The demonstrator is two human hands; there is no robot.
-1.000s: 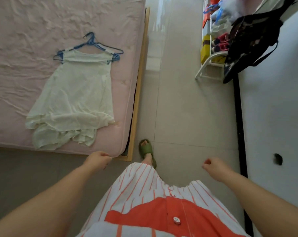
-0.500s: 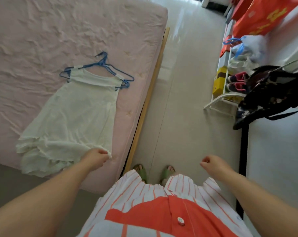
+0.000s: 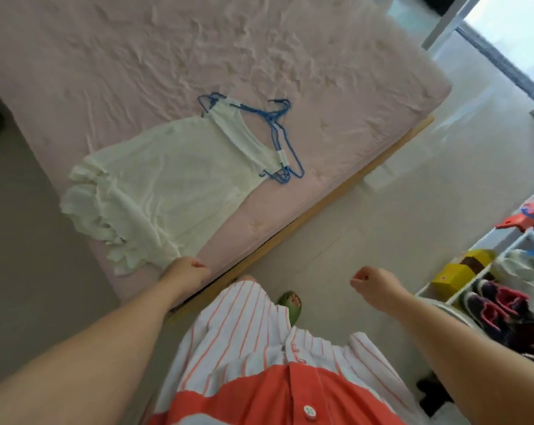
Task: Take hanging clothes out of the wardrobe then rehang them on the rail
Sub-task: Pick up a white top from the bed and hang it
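A pale white dress [image 3: 173,185] lies flat on the pink bed [image 3: 136,56], its straps on blue hangers [image 3: 278,130] that point toward the bed's right edge. My left hand [image 3: 186,271] is curled into a fist at the near corner of the mattress, right beside the dress's ruffled hem; I cannot tell whether it touches the fabric. Over the floor, my right hand [image 3: 376,286] is also a loose fist with nothing in it. No wardrobe or rail is in view.
The bed's wooden frame edge [image 3: 320,204] runs diagonally beside pale floor tiles [image 3: 412,194]. A white shoe rack [image 3: 474,280] at the right holds shoes, a yellow box and bags. A dark-framed window or door [image 3: 504,50] is at the top right.
The view has swung round, so the bed and dress now lie diagonally. My left hand stays by the dress's hem corner, and both hands remain curled.
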